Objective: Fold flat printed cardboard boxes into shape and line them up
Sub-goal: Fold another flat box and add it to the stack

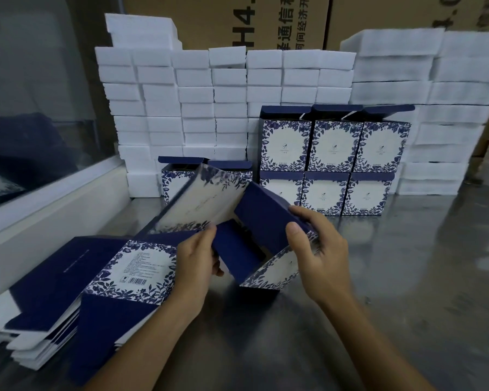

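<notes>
finished boxes [333, 162] stacked, tops open, insides hidden | both hands, left [194, 261] and right [319, 246], gripping half-folded blue floral box [268, 244], blurry

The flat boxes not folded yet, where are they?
The flat boxes lie stacked at lower left on the metal table, beside the left hand.

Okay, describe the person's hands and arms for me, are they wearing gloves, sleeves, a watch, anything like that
Both hands are bare: no gloves on the left hand or the right hand. The forearms are uncovered as far as the bottom edge of the picture, so no sleeve shows. No watch, bracelet or ring is visible on either wrist or on the fingers that show. Fingernails look short and unpainted.
</notes>
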